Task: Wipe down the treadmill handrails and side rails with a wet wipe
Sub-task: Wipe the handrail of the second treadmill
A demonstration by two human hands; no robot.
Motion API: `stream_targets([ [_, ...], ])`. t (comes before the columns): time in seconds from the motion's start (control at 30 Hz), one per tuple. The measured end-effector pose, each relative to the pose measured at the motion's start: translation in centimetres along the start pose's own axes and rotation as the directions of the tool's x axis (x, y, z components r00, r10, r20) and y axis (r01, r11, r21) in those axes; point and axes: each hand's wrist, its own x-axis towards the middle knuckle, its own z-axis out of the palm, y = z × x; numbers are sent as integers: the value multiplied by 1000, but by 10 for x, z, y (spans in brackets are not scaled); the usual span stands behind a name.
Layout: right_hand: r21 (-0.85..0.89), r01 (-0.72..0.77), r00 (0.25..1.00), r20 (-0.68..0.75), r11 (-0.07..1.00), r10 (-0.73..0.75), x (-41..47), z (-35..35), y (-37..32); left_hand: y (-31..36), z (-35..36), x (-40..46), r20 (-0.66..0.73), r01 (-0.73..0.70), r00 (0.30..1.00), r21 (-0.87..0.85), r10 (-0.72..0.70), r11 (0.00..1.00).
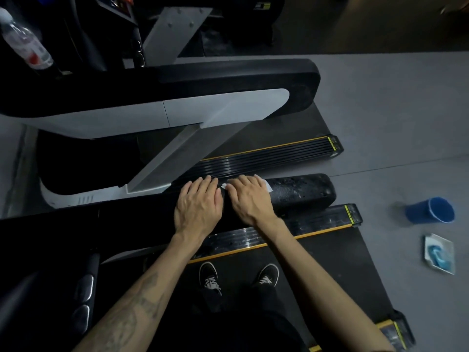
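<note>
Both hands lie flat on the black handrail (299, 191); the right hand (250, 196) presses a white wet wipe (267, 186) under straight fingers, the left hand (198, 203) rests open just beside it.

No legible text (labels blurred) — none.

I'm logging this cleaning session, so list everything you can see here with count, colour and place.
handrail: one, black, under both hands
wet wipe: one, white, under right hand
second handrail: one, black and grey, beyond
side rails: two, black, yellow-edged
belt: one, dark, underfoot
cup: one, blue, tipped on floor, right
packet: one, white-blue, floor near cup
bottle: one, clear, upper left
shoes: two, black
left hand: flat on handrail
right hand: pressing wipe
</note>
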Motion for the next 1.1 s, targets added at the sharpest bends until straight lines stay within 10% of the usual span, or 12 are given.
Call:
stream_targets([
  [0.13, -167, 12, 989, 144, 986, 13, 15, -8, 13, -1, 2, 0, 9, 0, 1000, 3, 0, 1000],
  [0.47, -47, 24, 997, -71, 999, -27, -4, 3, 4, 3, -1, 0, 3, 15, 1000, 9, -15, 1000],
  [0.77, -280, 43, 992, 129, 959, -7, 14, -14, 31, 1, -4, -1, 23, 5, 1000, 1, -5, 1000],
  [0.93, -148, 14, 998, -65, 989, -24, -6, 4, 17, 4, -8, 5, 115, -14, 993, 49, 8, 999],
  [1.1, -132, 11, 997, 81, 991, 0, 13, -8, 38, 20, -5, 17, 157, -38, 987, 48, 30, 998],
])
